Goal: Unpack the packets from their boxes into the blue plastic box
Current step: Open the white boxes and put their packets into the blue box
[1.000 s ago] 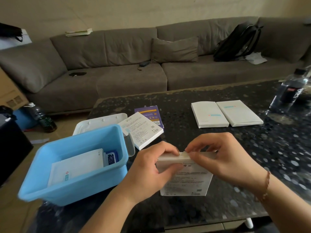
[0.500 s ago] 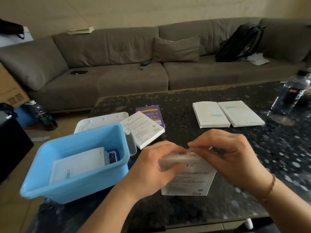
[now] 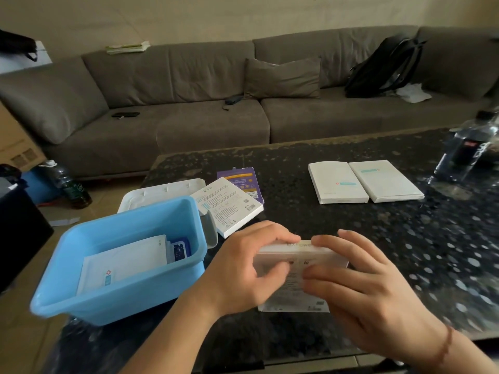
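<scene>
A long grey sofa (image 3: 189, 122) fills the far side at twelve o'clock, with a cushion (image 3: 282, 78) leaning against its back and a black backpack (image 3: 383, 68) slumped at about one o'clock. In front of it lies the dark speckled worktop (image 3: 351, 230). At nine o'clock on its near-left corner sits the blue plastic box (image 3: 118, 295), holding a flat white packet (image 3: 124, 263) and a small blue packet (image 3: 179, 249) tucked beside it. A white lid (image 3: 162, 191) lies just behind the box. Leaning against the box's far-right edge is a printed white box (image 3: 229, 206), partly covering a purple box (image 3: 243, 182) behind it. At one o'clock two flat white boxes (image 3: 364, 182) lie side by side, touching. A clear water bottle (image 3: 467, 149) stands at two o'clock near the worktop's right edge. On the floor at ten o'clock lies a dark green bottle (image 3: 71, 184).

Near the middle, at six o'clock, both hands are clamped on a white box (image 3: 294, 282) standing on the worktop. The left hand (image 3: 243, 268) grips its left end, fingers curled over the top edge. The right hand (image 3: 361, 287) wraps the right end, fingers across the top and front, hiding much of the print. The box's image is blurred.
</scene>
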Tool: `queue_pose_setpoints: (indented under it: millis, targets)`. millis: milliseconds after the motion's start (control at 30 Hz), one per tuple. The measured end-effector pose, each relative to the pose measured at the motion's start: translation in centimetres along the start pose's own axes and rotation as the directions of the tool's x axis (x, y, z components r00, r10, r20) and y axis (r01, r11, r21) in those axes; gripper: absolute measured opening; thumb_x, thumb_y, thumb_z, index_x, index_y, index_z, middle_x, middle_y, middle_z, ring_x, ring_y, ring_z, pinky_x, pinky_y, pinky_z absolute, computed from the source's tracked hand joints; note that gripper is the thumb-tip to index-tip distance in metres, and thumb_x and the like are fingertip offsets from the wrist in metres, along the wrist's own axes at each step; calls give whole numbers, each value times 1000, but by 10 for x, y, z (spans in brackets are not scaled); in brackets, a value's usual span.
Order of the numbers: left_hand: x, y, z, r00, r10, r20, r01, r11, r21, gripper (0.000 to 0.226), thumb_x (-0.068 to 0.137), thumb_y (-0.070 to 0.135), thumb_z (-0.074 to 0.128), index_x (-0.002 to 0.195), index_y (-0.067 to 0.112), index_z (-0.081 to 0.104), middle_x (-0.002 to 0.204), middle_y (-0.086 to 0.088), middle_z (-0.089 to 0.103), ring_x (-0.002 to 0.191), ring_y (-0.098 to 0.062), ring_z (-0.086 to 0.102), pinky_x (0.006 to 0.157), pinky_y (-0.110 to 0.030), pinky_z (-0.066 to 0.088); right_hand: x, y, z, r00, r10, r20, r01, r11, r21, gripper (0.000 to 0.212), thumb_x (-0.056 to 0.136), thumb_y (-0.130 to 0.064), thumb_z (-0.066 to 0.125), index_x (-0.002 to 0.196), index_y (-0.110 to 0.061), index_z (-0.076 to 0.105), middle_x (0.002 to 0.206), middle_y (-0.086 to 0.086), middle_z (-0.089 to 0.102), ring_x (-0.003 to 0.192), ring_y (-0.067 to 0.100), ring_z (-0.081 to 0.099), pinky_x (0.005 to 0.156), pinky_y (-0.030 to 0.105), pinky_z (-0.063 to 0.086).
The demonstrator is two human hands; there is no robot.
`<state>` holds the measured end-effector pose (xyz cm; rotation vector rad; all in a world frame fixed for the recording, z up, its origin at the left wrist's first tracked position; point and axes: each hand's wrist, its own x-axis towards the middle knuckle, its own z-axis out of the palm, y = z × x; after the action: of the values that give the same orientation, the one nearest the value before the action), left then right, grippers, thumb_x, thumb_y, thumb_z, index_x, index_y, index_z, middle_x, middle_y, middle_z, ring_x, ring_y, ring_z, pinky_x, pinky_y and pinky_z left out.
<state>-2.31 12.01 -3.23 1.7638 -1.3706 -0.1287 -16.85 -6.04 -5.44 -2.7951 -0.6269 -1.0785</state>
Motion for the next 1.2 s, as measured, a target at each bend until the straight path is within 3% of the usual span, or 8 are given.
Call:
queue_pose_setpoints:
  millis: [200, 467, 633, 733, 800, 967, 1100, 1200]
  targets:
    - [8, 3, 8, 995, -8, -100, 5, 1000, -26, 23, 96, 34, 59, 99, 15, 70, 96, 9, 68, 98, -13, 65, 74, -19, 54, -1, -2, 3, 1000, -1, 20, 2, 1000, -20, 23, 83, -9, 59, 95, -18, 75, 106, -7, 70, 125, 33, 52, 103, 52, 40]
    - [5, -3, 10, 970, 179, -164, -130, 954, 271, 27, 88, 39, 66, 104, 17, 71, 97, 12, 69, 89, -4, 62, 75, -24, 53, -3, -1, 6, 1000, 2, -8, -1, 999, 39, 22, 83, -5, 57, 87, -16, 75, 102, -5, 71, 125, 33, 53, 100, 52, 41]
    - [4, -5, 13, 947, 273, -169, -188, 897, 400, 30, 85, 43, 73, 102, 19, 68, 95, 10, 71, 83, -8, 64, 69, -32, 54, 3, -4, 5, 962, 173, -211, -97, 940, 328, 21, 77, 6, 58, 84, -6, 75, 100, 4, 72, 110, 33, 63, 89, 46, 48]
    - [2, -7, 17, 942, 286, -176, -184, 878, 442, 34, 81, 41, 76, 104, 20, 63, 95, 9, 69, 81, -10, 63, 66, -32, 54, 13, -4, 5, 868, 416, -272, -281, 862, 421, 15, 84, -7, 61, 96, -3, 70, 100, 5, 69, 102, 25, 63, 83, 40, 51]
    - [1, -7, 19, 939, 292, -184, -178, 867, 465, 36, 77, 38, 79, 102, 18, 64, 95, 9, 68, 81, -12, 62, 65, -33, 54, 20, -2, 9, 831, 509, -225, -417, 837, 354, 27, 86, -27, 65, 106, -9, 68, 106, -2, 67, 104, 17, 62, 85, 36, 52]
    - [0, -5, 17, 940, 294, -173, -182, 860, 476, 34, 74, 33, 78, 101, 17, 66, 93, 11, 64, 81, -12, 59, 65, -32, 52, 24, -1, 25, 863, 462, -204, -452, 887, 96, 44, 80, -49, 71, 105, -13, 71, 100, -4, 69, 84, 15, 66, 69, 34, 57]
    - [-1, -6, 14, 965, 241, -106, -164, 865, 474, 40, 74, 37, 78, 107, 18, 64, 99, 14, 61, 86, -10, 58, 71, -30, 50, 21, -3, 32, 859, 462, -221, -441, 886, 141, 40, 80, -46, 72, 103, -13, 71, 95, -4, 67, 79, 16, 64, 65, 36, 56]
    - [-3, -2, 7, 984, 174, -46, -139, 897, 420, 43, 78, 42, 76, 113, 22, 60, 106, 18, 57, 92, -5, 57, 77, -25, 49, 19, -6, 35, 846, 489, -211, -443, 867, 229, 51, 80, -44, 71, 124, -20, 58, 110, -5, 60, 94, 12, 63, 77, 30, 56]
